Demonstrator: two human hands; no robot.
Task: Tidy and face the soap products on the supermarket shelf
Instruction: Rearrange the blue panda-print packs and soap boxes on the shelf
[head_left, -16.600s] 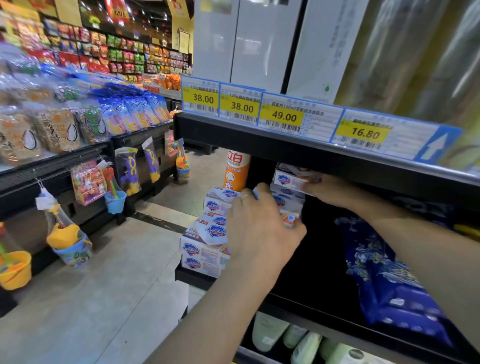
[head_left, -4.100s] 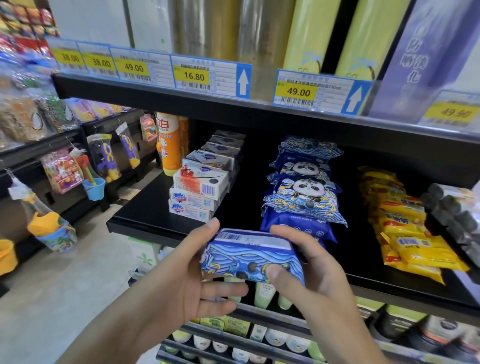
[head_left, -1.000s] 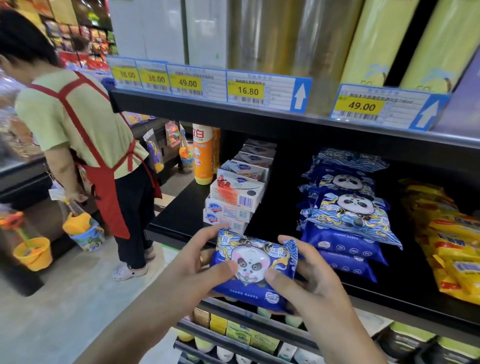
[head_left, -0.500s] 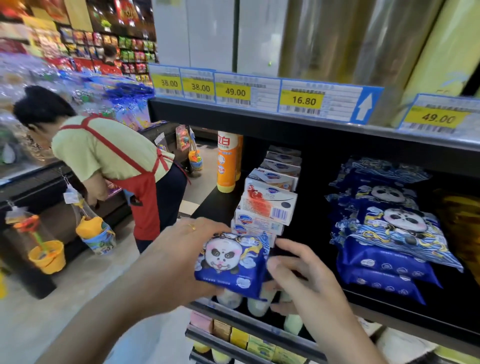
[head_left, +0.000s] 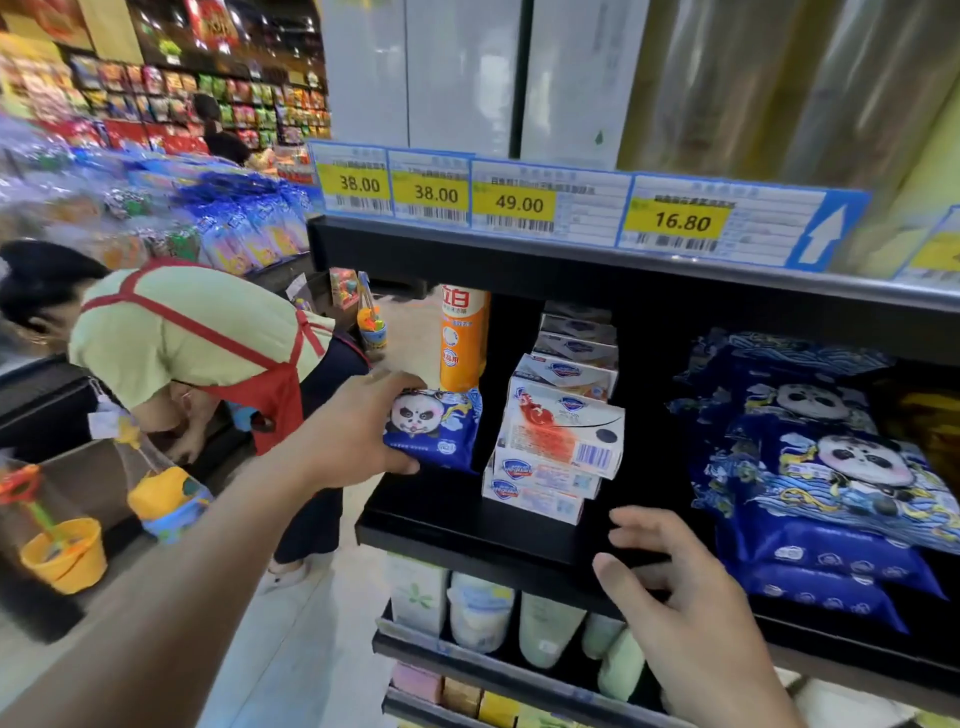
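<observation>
Fingers of left hand (head_left: 358, 431) grip panda pack (head_left: 434, 428) (upright).

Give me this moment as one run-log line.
left hand: grips panda pack, at shelf's left end beside soap boxes | right hand: open, at shelf edge
</observation>
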